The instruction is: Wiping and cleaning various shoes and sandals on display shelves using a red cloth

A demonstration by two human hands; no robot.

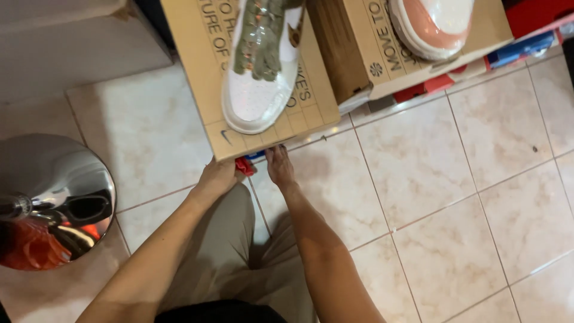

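A brown cardboard shoe box (299,110) stands on a stack by the tiled floor, with a white and olive sneaker (260,66) wrapped in clear film on its lid. My left hand (216,176) presses against the near lower edge of that box, beside a red box (245,165) that peeks out underneath. My right hand (279,165) reaches under the same box edge, its fingertips hidden below it. I cannot tell how the fingers of either hand close.
A second brown box (353,54) to the right carries a white and pink sneaker (430,24). Red and blue boxes (520,48) lie below it. A round chrome stand base (54,200) sits at the left on the cream floor tiles (454,197).
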